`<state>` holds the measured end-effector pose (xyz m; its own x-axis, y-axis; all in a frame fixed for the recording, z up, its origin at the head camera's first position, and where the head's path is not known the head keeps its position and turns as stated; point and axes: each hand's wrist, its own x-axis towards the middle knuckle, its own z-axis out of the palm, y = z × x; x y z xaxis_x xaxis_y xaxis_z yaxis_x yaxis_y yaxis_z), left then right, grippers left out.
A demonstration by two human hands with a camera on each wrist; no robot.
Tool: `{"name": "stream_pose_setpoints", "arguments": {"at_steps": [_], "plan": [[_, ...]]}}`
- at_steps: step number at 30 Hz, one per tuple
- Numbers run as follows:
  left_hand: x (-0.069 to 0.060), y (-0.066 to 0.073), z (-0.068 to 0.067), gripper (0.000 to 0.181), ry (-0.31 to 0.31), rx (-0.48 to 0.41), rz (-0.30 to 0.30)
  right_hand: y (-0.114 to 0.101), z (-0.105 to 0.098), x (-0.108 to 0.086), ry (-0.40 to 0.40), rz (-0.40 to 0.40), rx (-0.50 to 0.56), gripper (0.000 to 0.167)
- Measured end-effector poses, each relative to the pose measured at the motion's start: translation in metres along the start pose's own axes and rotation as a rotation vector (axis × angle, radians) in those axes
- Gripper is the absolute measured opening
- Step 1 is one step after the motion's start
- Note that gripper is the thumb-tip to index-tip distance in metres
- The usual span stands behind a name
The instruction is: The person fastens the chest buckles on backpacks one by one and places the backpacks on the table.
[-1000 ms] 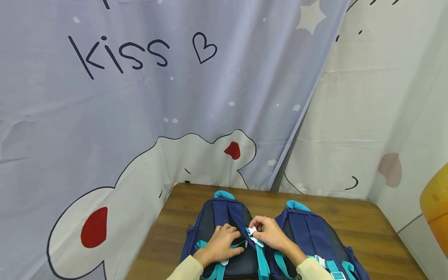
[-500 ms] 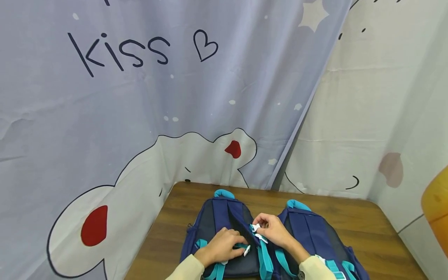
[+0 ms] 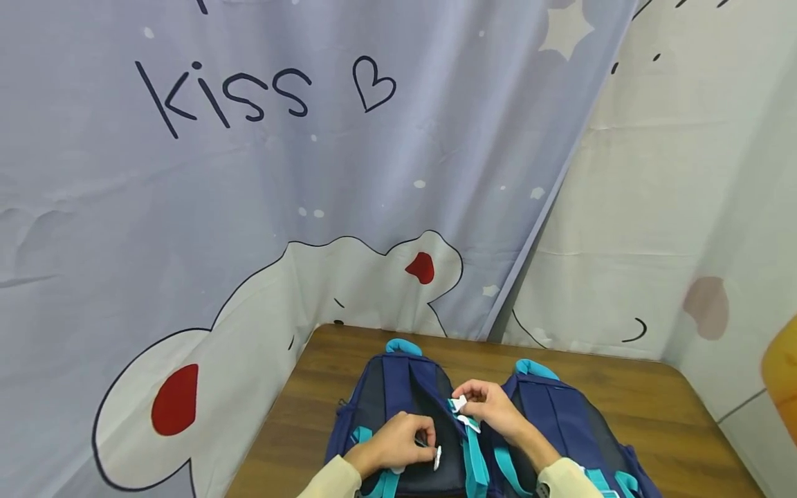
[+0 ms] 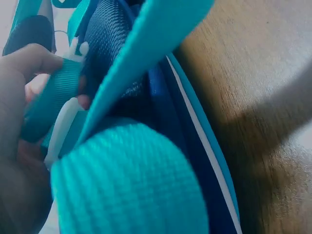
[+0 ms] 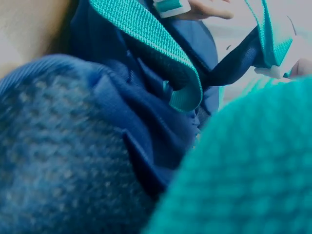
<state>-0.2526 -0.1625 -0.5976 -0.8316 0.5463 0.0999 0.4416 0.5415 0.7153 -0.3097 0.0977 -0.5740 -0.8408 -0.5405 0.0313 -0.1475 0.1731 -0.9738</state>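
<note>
Two navy backpacks with teal trim lie side by side, back panels up: the left backpack (image 3: 369,404) is under my hands, the right backpack (image 3: 563,415) beside it. My left hand (image 3: 398,443) pinches a teal strap (image 4: 56,92) between thumb and fingers; a white buckle piece (image 3: 438,458) with prongs sits at the strap's end by the fingertips. My right hand (image 3: 493,409) pinches a white buckle (image 3: 459,403) on the left backpack's right shoulder strap (image 3: 429,379), which stands lifted off the panel. A second white fitting (image 3: 469,423) lies just below it, and the two hands are apart.
Both bags rest on a brown wooden table (image 3: 286,422). Behind it hangs a printed fabric curtain (image 3: 249,173), with another pale one (image 3: 629,207) at the right. Loose teal webbing (image 3: 475,460) runs down between the bags.
My left hand has gone from spread fingers over the bag to curled fingers pinching the strap, its white buckle piece now showing. My right hand has shifted slightly right, lifting the shoulder strap further.
</note>
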Motion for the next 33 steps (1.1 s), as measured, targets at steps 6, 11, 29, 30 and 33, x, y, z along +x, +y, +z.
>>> {"name": "stream_pose_setpoints", "arguments": {"at_steps": [6,11,29,30,33], "plan": [[-0.01,-0.005,-0.016,0.012,0.115,-0.217,-0.047,-0.002,0.004,0.005,-0.047,0.05,0.105,0.033],[-0.022,-0.01,-0.035,0.015,0.141,-0.23,-0.094,-0.005,0.011,0.009,-0.115,0.038,0.168,0.034],[-0.036,-0.008,-0.058,0.018,0.188,-0.196,-0.141,-0.017,0.037,0.017,-0.187,-0.108,0.002,0.027],[-0.037,-0.008,-0.058,0.018,0.2,-0.209,-0.146,-0.016,0.039,0.017,-0.186,-0.124,-0.011,0.025],[-0.039,-0.006,-0.057,0.018,0.228,-0.246,-0.153,-0.011,0.047,0.015,-0.178,-0.169,-0.044,0.024]]}}
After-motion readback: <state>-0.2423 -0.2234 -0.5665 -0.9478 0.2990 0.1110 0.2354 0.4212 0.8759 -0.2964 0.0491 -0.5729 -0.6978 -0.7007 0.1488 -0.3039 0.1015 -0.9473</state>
